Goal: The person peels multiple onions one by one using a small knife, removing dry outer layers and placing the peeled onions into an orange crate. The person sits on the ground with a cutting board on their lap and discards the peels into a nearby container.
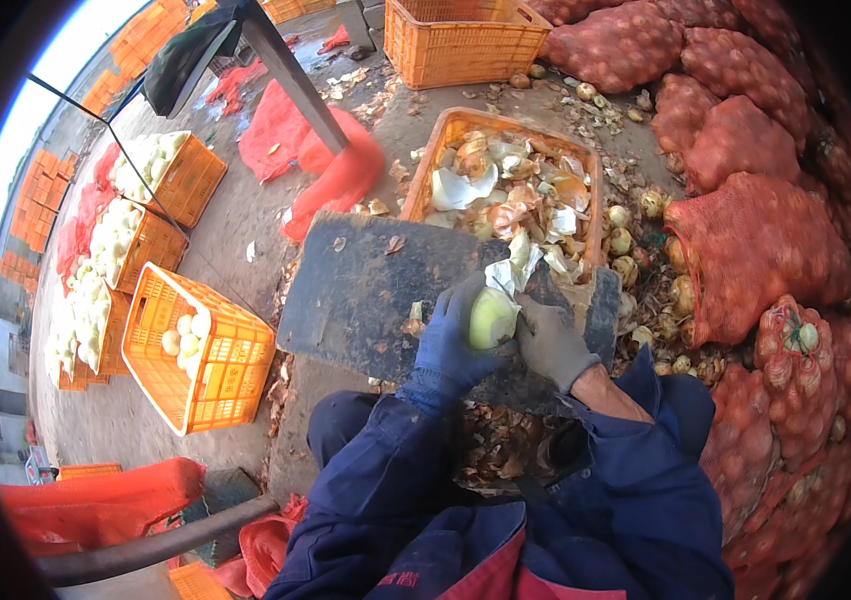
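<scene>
My left hand (457,341), in a blue knit glove, grips a pale green, largely skinless onion (492,319) above a dark, worn board (358,300). On the onion's right side my right hand (554,341), in a grey glove, has its fingers curled shut against it; whether it holds a tool is hidden. White and papery peel (517,262) rises just beyond the onion, between both hands. Past the board stands an orange plastic crate (425,169) filled with onion skins.
Red mesh sacks of onions (763,247) are heaped at the right, with loose onions (620,241) beside them. Leftward, an orange crate (236,375) holds several peeled onions, and fuller crates (193,180) stand behind it. A slanting post (298,82) rises from red netting (335,180).
</scene>
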`<state>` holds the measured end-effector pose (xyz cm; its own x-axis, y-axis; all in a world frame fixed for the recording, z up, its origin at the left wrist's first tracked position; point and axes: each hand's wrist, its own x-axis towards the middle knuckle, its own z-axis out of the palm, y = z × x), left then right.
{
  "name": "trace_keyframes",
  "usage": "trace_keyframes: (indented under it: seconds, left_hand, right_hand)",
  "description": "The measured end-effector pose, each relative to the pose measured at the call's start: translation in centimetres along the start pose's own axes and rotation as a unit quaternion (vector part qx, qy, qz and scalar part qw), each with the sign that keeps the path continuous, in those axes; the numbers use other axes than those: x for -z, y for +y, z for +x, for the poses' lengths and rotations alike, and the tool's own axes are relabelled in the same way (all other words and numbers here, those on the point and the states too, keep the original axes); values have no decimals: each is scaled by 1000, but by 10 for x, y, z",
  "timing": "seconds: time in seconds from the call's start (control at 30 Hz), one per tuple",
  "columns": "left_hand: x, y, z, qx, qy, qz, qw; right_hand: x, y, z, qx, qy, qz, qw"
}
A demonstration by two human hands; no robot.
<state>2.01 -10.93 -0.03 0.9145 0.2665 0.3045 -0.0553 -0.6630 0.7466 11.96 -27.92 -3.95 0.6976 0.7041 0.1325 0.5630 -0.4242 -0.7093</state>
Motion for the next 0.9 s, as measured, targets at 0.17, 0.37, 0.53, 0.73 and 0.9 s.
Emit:
trace_keyframes:
  seconds: [0.17,0.37,0.53,0.73,0.9]
  left_hand:
    - [3,4,2,22,22,-84,996]
    - [6,1,3,5,30,-29,999]
    - [9,4,3,-44,38,26,998]
    - [2,-2,-2,13,16,-137,990]
    - [23,10,3,152,2,-405,902]
  right_hand:
    - [32,-23,7,-230,-65,413,879]
    - [49,-58,6,-116,-13,382,917]
    - [43,-59,10,-90,23,328,940]
    - [36,-33,20,-121,114,305,938]
    - [28,-1,26,-193,50,21,980]
